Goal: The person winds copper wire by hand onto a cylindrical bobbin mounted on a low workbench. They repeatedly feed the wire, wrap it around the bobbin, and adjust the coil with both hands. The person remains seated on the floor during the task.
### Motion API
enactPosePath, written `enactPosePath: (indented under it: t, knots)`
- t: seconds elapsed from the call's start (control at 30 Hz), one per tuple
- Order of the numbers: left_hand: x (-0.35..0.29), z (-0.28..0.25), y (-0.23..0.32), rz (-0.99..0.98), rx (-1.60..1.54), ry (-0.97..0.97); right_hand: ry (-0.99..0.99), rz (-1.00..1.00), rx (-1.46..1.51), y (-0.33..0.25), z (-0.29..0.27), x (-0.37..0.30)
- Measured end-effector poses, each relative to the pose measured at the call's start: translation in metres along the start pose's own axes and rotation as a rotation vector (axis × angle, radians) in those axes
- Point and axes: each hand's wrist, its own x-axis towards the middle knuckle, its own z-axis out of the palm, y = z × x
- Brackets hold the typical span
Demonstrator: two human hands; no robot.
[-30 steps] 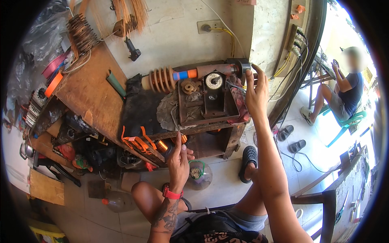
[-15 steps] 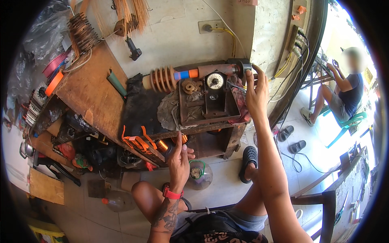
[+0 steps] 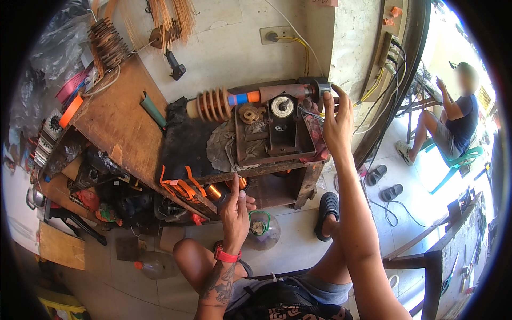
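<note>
On the workbench stands a hand coil winder (image 3: 282, 92), its horizontal shaft carrying a ribbed brown former (image 3: 213, 104) at the left and a dark round hand wheel (image 3: 321, 87) at the right. The fingers of my right hand (image 3: 338, 120) are bent at the hand wheel's outer side, touching it. Below sits a round dial (image 3: 282, 106) in the metal frame. My left hand (image 3: 235, 213) is raised just before the bench edge, index finger pointing up, thumb against it and the other fingers curled. What it pinches is too thin to make out. Copper wire spools (image 3: 213, 192) sit under the bench top beside it.
A brown wooden board (image 3: 120, 114) leans at the left above cluttered shelves. Orange straps (image 3: 184, 186) hang at the bench front. A clear jug (image 3: 264, 234) stands on the floor between my legs. At the right, another person (image 3: 461, 117) sits on a green chair (image 3: 453, 165).
The ribbed former was blurred by turning and now looks sharper. Both my hands stay nearly in place. The seated person's head and arm have shifted slightly.
</note>
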Motion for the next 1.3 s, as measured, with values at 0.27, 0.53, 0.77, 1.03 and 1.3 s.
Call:
enactPosePath:
  t: [0.27, 0.53, 0.77, 1.03, 1.3]
  knots:
    - [0.0, 0.001, 0.002, 0.018, -0.02, 0.019, -0.004, 0.001, -0.004, -0.001, 0.001, 0.0]
    - [0.0, 0.0, 0.004, 0.011, 0.02, 0.005, -0.002, -0.011, -0.023, 0.001, 0.001, -0.001]
    - [0.0, 0.002, 0.005, 0.02, -0.018, 0.03, -0.002, -0.008, 0.001, 0.001, 0.001, -0.001]
    - [0.0, 0.0, 0.005, 0.014, 0.023, 0.017, 0.007, -0.016, 0.0, 0.0, 0.003, -0.001]
    - [0.0, 0.001, -0.001, 0.072, 0.055, 0.032, -0.063, 0.045, 0.135, -0.011, 0.002, -0.001]
